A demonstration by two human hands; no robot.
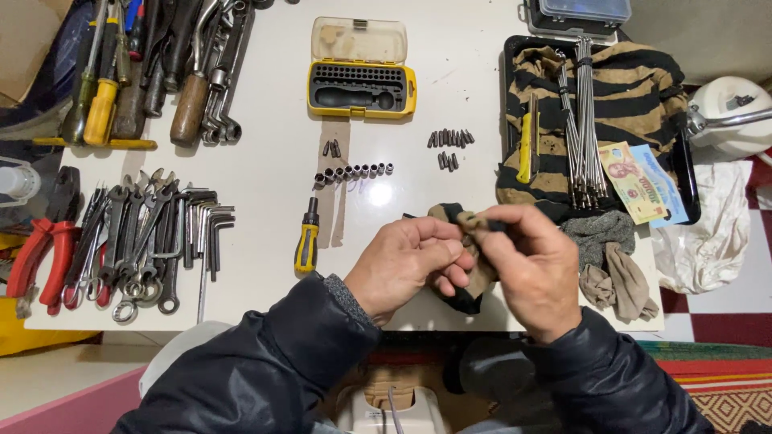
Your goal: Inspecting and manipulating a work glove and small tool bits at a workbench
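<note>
Your left hand (410, 265) and right hand (531, 261) both pinch the tan-and-black rag (474, 277) just above the table (265, 185), wrapped round something small, hidden. Bit case (362, 84) lies open beyond.

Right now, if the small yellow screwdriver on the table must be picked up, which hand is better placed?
Left. The left hand lies nearer to the yellow screwdriver, which is on its side of the table. The right hand is farther away; both hands hold the striped cloth.
</note>
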